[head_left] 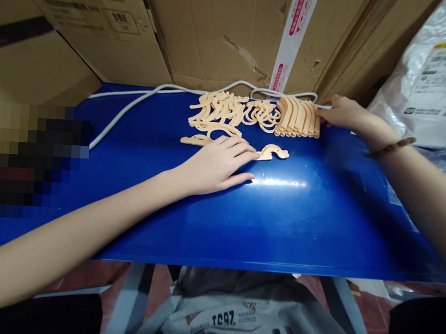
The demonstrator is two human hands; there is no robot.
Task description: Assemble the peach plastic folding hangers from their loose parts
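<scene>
**Blue table, back edge: beige curved pieces under both hands**

The blue table (298,227) stands against a wall of cardboard boxes (216,30). A white cable (136,104) runs along its back edge.

Beige curved plastic pieces sit by the middle of the back edge. There is a loose tangle (230,112), and just to its right a tight row (298,118) stood on edge. Two single pieces lie flat in front of the tangle.

Your left hand (217,166) lies flat on the table, fingers straight and pressed together. The tips touch one single piece (275,151).

Your right hand (341,113) meets the right end of the row with its fingers bent against it. Whether it is pinching or only leaning, I cannot tell.

Judgement: the top looks glossy, so the piece will likely skate. Press lightly with the fingertips and slide it flat. Brace the row squarely from its end, or it may fan over.

Containers: the boxes are shut, so their contents are unseen. The plastic bag (432,79) past the right edge also hides what it holds.
</scene>
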